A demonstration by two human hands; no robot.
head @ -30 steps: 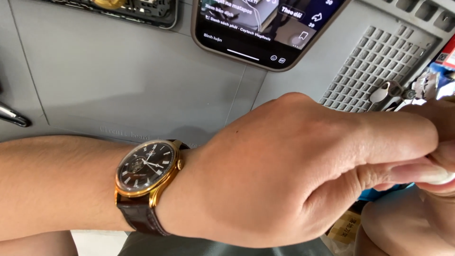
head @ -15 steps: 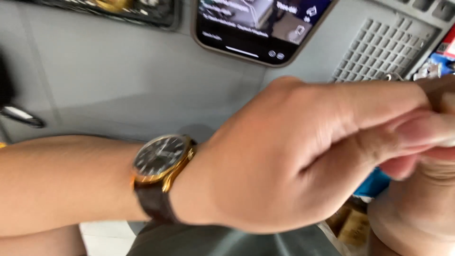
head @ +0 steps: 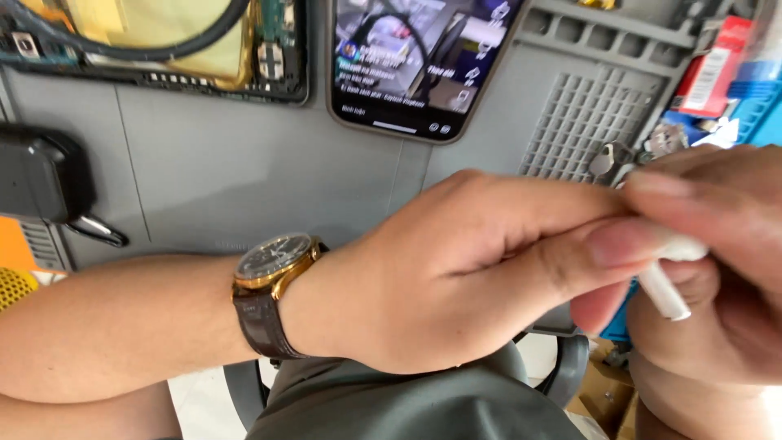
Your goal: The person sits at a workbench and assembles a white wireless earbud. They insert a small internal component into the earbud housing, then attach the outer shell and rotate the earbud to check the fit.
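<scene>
Grey ribbed work mat point(head: 244, 163): small white plastic stem point(head: 664, 292), pinched by left hand point(head: 456, 285) and right hand point(head: 717, 277), is judged liable to slip off-edge.

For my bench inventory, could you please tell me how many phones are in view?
2: a lit smartphone at top centre, and an opened phone with exposed internals at top left. Others may lie outside the frame.

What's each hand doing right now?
Left hand: closed, thumb and forefinger pinching a small white earbud.
Right hand: fingers closed on the same earbud from the other side.
</scene>
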